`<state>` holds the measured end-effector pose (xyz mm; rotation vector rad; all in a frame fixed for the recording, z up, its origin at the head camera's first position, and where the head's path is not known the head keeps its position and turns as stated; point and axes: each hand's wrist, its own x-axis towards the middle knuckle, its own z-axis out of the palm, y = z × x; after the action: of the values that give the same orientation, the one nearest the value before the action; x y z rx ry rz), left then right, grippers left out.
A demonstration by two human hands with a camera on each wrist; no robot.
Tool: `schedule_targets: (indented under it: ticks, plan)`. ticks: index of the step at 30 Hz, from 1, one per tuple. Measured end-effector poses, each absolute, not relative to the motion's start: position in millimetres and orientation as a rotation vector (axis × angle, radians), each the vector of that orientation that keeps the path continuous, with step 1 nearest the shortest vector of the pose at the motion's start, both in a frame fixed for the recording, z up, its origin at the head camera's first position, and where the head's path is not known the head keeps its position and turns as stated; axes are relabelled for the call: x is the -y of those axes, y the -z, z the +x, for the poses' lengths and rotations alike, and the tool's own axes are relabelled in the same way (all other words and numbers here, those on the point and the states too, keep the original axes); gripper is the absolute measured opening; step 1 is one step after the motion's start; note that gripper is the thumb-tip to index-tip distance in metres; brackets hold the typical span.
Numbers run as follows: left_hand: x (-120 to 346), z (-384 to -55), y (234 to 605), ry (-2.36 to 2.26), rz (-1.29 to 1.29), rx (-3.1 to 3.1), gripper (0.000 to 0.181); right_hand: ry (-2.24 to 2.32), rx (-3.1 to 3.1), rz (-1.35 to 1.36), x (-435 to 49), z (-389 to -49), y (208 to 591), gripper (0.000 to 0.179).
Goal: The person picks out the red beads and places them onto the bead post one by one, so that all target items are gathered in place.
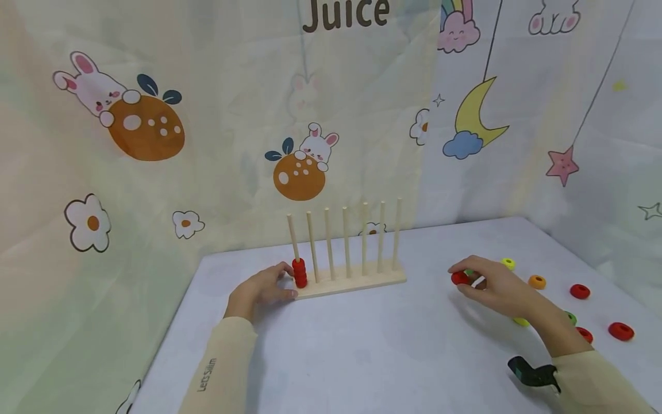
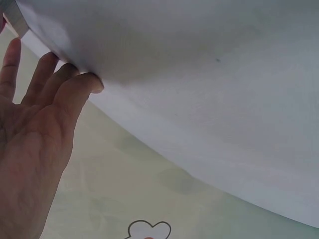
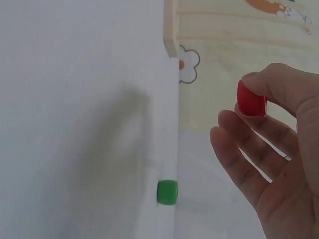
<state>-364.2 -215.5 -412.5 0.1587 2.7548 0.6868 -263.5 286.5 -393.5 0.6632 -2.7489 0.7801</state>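
A wooden peg rack with several upright pegs stands on the white table. Red beads are stacked low on its leftmost peg. My left hand is at the rack's left end, thumb at the front corner of the base and fingers behind, loosely bent. In the left wrist view only the corner of the base shows beyond that hand. Thumb and index finger of my right hand pinch a red bead above the table, the other fingers spread. A green bead lies on the table past the right hand.
Loose beads are scattered at the right: a yellow bead, an orange bead, a red bead and others partly behind the right forearm. A printed cloth hangs behind the table. A black strap piece hangs by the right sleeve.
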Motion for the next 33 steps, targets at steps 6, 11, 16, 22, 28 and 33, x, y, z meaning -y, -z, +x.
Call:
schedule_targets:
  ticks: [6, 11, 16, 22, 28, 33]
  plan:
    - [217.4, -360.8, 412.0, -0.66, 0.207, -2.774, 0.053, -0.823, 2.675, 0.708, -268.9, -266.0, 393.7, 0.032]
    - [220.9, -360.1, 413.4, -0.644, 0.206, -2.774, 0.052, -0.866, 2.602, 0.734, -250.9, -271.9, 394.2, 0.031]
    - [223.8, -361.3, 412.3, -0.636, 0.184, -2.77, 0.052, -0.85, 2.525, 0.701, -230.7, -280.0, 387.5, 0.045]
    - [224.3, -359.4, 411.4, -0.663, 0.202, -2.764, 0.051, -0.856, 2.44, 0.75, -211.6, -287.5, 375.3, 0.044]
    - [220.4, -357.8, 409.5, -0.7, 0.179, -2.755, 0.051, -0.923, 2.396, 0.794, -202.2, -290.5, 371.4, 0.037]
    - [220.7, -357.9, 410.0, -0.708, 0.16, -2.75, 0.052, -0.958, 2.36, 0.83, -192.6, -295.7, 368.8, 0.034]
